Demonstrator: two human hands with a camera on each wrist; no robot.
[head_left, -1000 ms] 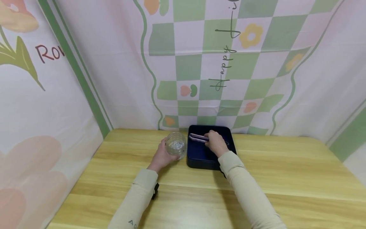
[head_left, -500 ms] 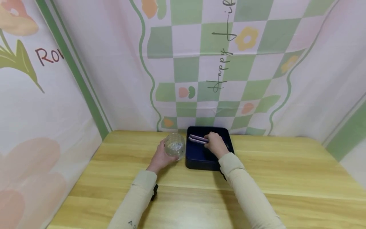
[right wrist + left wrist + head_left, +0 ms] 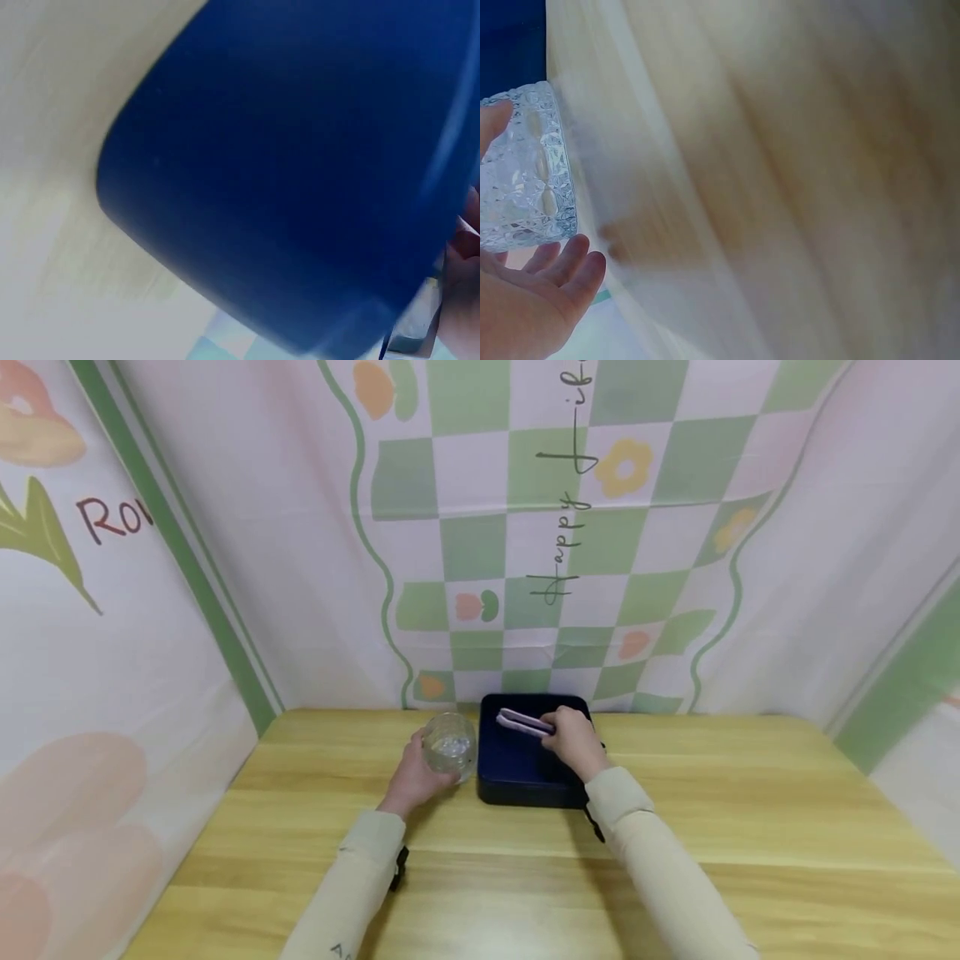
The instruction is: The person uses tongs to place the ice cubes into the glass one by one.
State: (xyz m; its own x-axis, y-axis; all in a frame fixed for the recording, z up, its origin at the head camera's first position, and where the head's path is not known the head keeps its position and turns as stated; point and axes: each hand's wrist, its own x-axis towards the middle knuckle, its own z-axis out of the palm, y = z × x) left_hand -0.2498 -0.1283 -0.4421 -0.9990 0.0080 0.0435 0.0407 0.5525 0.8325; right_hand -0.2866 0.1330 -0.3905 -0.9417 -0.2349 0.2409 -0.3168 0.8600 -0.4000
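Observation:
My left hand (image 3: 418, 774) grips a clear patterned glass (image 3: 450, 747) at the left side of a dark blue tray (image 3: 517, 768). In the left wrist view the thumb lies across the glass (image 3: 525, 176) and the other fingers show along its opposite side. Above the tray, my right hand (image 3: 576, 742) pinches a slim, pale pinkish two-armed thing with a dark gap (image 3: 523, 723), shaped like small tongs. Its far end points left, towards the glass. The right wrist view is mostly filled by the tray's blue side (image 3: 285, 165), with a few fingers at the right edge.
The wooden table (image 3: 712, 810) extends to both sides and in front of the tray. Close behind the tray hangs a cloth with green checks (image 3: 480, 647), and another printed cloth (image 3: 120, 693) hangs on the left.
The right hand and the tongs-like thing have moved slightly to the right over the tray. The head view has shifted a little. The left hand keeps its hold on the glass.

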